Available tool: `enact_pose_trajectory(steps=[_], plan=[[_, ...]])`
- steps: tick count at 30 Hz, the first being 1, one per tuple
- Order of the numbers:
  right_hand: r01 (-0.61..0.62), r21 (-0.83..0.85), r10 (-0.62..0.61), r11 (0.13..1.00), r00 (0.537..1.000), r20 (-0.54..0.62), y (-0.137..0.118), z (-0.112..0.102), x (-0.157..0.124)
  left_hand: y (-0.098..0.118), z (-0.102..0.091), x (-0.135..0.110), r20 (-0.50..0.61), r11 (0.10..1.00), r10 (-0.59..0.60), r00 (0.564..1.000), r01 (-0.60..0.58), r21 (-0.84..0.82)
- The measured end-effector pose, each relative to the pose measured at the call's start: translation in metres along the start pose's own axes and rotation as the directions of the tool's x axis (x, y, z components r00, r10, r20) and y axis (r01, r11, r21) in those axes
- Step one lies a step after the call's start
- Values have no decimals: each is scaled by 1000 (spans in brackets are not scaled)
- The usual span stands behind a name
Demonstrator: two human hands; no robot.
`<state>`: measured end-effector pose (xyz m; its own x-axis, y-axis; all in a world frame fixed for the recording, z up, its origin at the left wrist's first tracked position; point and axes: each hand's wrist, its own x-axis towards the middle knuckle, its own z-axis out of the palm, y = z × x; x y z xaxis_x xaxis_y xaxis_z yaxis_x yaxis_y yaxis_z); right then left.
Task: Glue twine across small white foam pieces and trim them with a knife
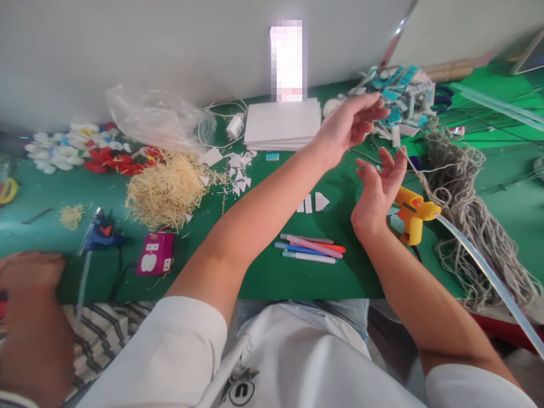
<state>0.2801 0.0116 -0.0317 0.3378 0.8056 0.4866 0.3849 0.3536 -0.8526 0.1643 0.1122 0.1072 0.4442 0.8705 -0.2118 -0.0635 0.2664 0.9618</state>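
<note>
My left hand (351, 127) reaches across to the right, its fingers stretched out and slightly bent. Just beyond its fingertips lies a heap of blue and white scraps (402, 96). Below it, my right hand (378, 190) is turned palm up with the fingers apart. A strand of the grey yarn (457, 164) runs close to its fingertips; whether it touches them I cannot tell. Right beside that hand is a yellow glue gun (414, 212) with a long clear glue stick (493, 277) in its back. White cut paper pieces (317, 202) lie between my forearms, with several felt-tip pens (312, 249) nearer me.
Left on the green table (263, 277) are a straw-coloured shred pile (168, 190), a purple power socket block (156, 253), a blue glue gun (102, 232) and red and white flowers (110, 161). A paper stack (283, 124) lies behind. Another person's hand (32, 272) is at far left.
</note>
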Motion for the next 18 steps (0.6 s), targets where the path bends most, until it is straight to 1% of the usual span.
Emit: enact_pose_trajectory(steps=[3,5,7,9,12,15,17,18], plan=[[-12,118,25,993,994,-107,-4,8,-2,10,4,-6,-1,999,34,999,-34,16],[-20,217,63,976,979,-194,-8,15,-3,17,7,-13,25,991,86,996,-88,97],[-39,284,106,958,969,-224,-12,20,-4,24,10,-20,59,970,132,989,-142,199],[-56,316,129,947,967,-217,-16,22,-3,31,14,-25,93,938,172,981,-192,289],[-67,326,135,943,972,-191,-20,19,-1,39,18,-29,84,893,238,968,-252,373],[-65,333,127,941,977,-170,-26,15,1,42,20,-31,37,910,275,961,-272,312],[-69,346,119,936,985,-127,-31,13,1,42,20,-31,36,933,266,963,-266,242],[-75,352,114,933,989,-93,-34,12,1,43,19,-30,25,934,269,963,-266,239]])
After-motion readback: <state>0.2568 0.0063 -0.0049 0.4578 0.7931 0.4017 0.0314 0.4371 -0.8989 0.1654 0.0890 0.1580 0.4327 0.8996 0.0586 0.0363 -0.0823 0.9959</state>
